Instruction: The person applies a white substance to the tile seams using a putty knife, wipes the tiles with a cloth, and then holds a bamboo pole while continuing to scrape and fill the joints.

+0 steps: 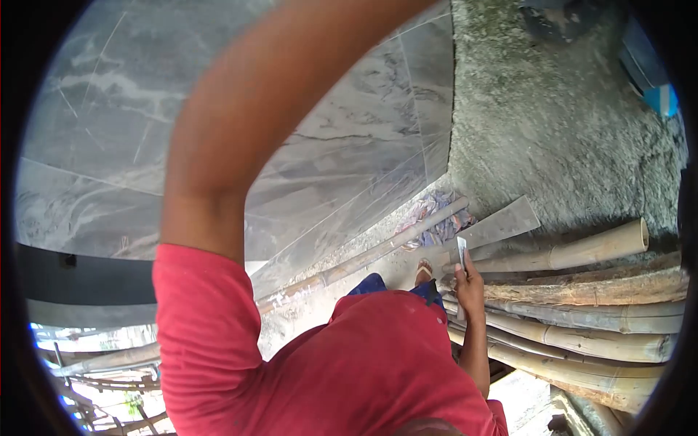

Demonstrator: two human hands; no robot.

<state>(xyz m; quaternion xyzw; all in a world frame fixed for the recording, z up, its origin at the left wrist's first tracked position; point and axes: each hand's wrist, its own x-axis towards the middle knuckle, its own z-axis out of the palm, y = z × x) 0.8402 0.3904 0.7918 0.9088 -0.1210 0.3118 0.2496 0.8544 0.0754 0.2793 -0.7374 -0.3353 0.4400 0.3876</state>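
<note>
My right hand (471, 288) is closed around a thin, flat, metal-looking tool (462, 248), held low beside my body. Its narrow pale end sticks out past my fingers; its exact kind is not clear. My left arm (211, 138) is raised across the view, bent at the elbow, and its hand lies beyond the top edge. Behind that arm spreads a surface of grey marbled tiles (349, 145) with thin pale joints and scratches.
Several bamboo poles (582, 291) lie at the right. A long pole (363, 254) runs diagonally near my feet, by a crumpled cloth (440, 218) and a flat grey strip (505, 221). Rough cement (538, 123) borders the tiles. A blue object (660, 99) is at upper right.
</note>
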